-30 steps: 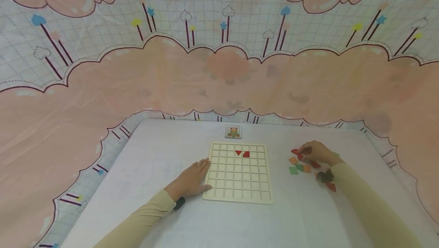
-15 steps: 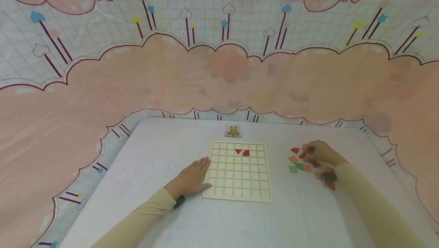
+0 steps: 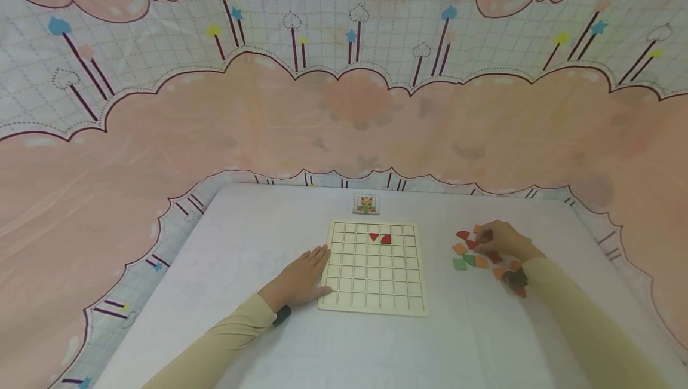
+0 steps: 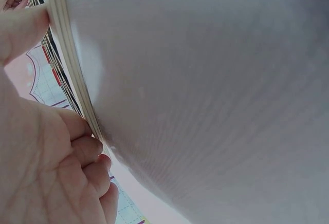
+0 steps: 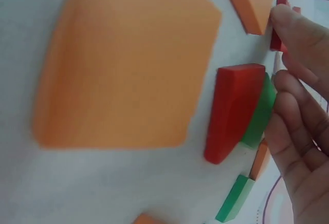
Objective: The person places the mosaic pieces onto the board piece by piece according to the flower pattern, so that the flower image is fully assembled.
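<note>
My left hand [image 3: 297,279] lies against the left side of a pale gridded board [image 3: 376,281], fingers along its edge and thumb at the near corner. In the left wrist view the fingertips press the board's side [image 4: 64,39]. A red triangle tile [image 3: 373,237] and a red quarter-circle tile [image 3: 386,239] sit on the board. At the right, my right hand [image 3: 505,241] is among loose tiles. Its thumb and finger pinch a red tile [image 5: 276,26], partly hidden by the thumb. Below the hand are a red tile [image 5: 234,111] and a green tile [image 5: 259,116].
A small pattern card [image 3: 366,204] lies behind the board. Around the right hand are a red tile [image 3: 463,235], an orange tile [image 3: 459,248], a green square [image 3: 460,264] and several others, some under the wrist. A patterned curtain [image 3: 344,126] hangs behind the white table [image 3: 269,216].
My right hand has shifted slightly right, baring an orange tile near its fingertips. The red tile at its fingers has turned. My left hand and the board stay put.
</note>
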Motion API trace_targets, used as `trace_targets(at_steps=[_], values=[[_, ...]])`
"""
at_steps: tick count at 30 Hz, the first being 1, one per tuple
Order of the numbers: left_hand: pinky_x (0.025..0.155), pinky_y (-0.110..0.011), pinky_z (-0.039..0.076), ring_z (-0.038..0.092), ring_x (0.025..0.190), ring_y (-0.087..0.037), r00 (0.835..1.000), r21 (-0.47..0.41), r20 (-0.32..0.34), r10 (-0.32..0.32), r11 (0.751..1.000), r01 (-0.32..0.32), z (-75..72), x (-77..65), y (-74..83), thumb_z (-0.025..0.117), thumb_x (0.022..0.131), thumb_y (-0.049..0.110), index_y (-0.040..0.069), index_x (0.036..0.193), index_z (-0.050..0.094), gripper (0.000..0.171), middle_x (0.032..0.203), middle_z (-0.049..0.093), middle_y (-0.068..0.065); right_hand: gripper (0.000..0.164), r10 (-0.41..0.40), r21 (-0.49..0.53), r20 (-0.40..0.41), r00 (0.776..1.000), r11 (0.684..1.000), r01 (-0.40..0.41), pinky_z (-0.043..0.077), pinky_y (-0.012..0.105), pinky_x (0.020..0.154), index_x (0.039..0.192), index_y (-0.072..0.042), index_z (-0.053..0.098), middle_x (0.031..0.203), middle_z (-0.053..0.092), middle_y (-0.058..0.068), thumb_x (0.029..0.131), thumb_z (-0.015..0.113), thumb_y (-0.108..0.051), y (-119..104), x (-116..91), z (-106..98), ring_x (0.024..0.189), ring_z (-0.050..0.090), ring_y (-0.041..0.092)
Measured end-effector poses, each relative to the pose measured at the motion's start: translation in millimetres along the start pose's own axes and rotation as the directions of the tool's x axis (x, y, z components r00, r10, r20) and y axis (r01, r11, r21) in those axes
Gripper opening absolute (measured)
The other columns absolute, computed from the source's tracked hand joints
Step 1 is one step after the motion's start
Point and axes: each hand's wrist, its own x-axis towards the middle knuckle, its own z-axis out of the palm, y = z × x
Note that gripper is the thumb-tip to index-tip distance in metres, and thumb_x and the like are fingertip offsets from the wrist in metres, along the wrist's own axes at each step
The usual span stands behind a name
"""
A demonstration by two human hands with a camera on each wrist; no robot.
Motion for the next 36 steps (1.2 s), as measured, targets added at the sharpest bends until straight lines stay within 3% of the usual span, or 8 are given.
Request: trace_targets(at_steps=[7,12,16,23,28,31,36], values=[[0.118,-0.042,0.023,0.021,0.145,-0.027,1.0,-0.003,0.001,0.005,1.0,-0.005,-0.7,-0.4,-0.1,0.045,0.091,0.059,0.0,0.148,0.021,0.085,0.156,0.022,-0.015,0.029,-0.166,-0.032,0.0,0.986,0.986,0.166,0.052,0.047,0.089,0.104,-0.002,0.068,0.106,0.067,0.015,0.079,0.074,-0.015,-4,7,-1,0.099,0.061,0.03],[0.118,-0.041,0.023,0.021,0.145,-0.027,1.0,0.002,0.001,-0.002,1.0,0.002,-0.6,0.2,-0.4,0.045,0.091,0.059,0.001,0.148,0.021,0.085,0.156,0.022,-0.015,0.023,-0.193,-0.035,0.031,0.981,0.98,0.194,0.05,0.049,0.09,0.102,-0.005,0.07,0.105,0.066,0.013,0.08,0.072,-0.009,-5,12,0,0.1,0.06,0.031],[0.118,-0.041,0.023,0.021,0.145,-0.027,1.0,0.0,0.001,-0.002,1.0,0.002,-0.3,0.7,-0.3,0.045,0.091,0.059,0.0,0.148,0.021,0.085,0.156,0.021,-0.015,0.025,-0.177,-0.067,0.031,0.984,0.982,0.178,0.049,0.051,0.091,0.104,-0.004,0.069,0.104,0.066,0.012,0.079,0.072,-0.008,-2,10,-1,0.099,0.059,0.031],[0.119,-0.041,0.022,0.02,0.145,-0.026,1.0,0.008,0.009,-0.009,1.0,0.009,0.2,0.6,-0.2,0.044,0.091,0.06,0.001,0.149,0.021,0.086,0.156,0.021,-0.014,0.033,-0.058,-0.018,0.057,0.997,0.998,0.059,0.049,0.049,0.094,0.112,-0.006,0.066,0.115,0.064,0.014,0.08,0.072,-0.013,1,5,-5,0.106,0.058,0.03],[0.118,-0.041,0.023,0.021,0.145,-0.026,1.0,0.002,0.004,-0.013,1.0,0.013,-0.3,0.0,0.4,0.045,0.091,0.059,0.001,0.149,0.021,0.086,0.156,0.021,-0.014,0.039,-0.034,0.0,0.064,0.997,0.999,0.034,0.048,0.049,0.095,0.117,-0.004,0.063,0.123,0.061,0.019,0.08,0.072,-0.014,3,4,-5,0.111,0.057,0.034],[0.118,-0.041,0.023,0.021,0.145,-0.026,1.0,-0.002,0.002,-0.012,1.0,0.012,-1.4,-0.8,1.3,0.046,0.091,0.059,0.001,0.148,0.022,0.085,0.156,0.022,-0.014,0.039,-0.023,0.007,0.059,0.998,1.0,0.023,0.049,0.049,0.095,0.116,-0.004,0.063,0.122,0.062,0.019,0.08,0.073,-0.014,3,4,-4,0.11,0.057,0.034],[0.118,-0.041,0.023,0.02,0.145,-0.026,1.0,-0.003,0.007,-0.013,1.0,0.013,-2.9,-1.4,2.1,0.046,0.091,0.058,0.001,0.148,0.022,0.085,0.156,0.022,-0.014,0.036,-0.075,-0.021,0.039,0.996,0.997,0.075,0.05,0.048,0.092,0.111,-0.002,0.065,0.112,0.064,0.016,0.079,0.074,-0.013,5,5,-4,0.103,0.058,0.031]])
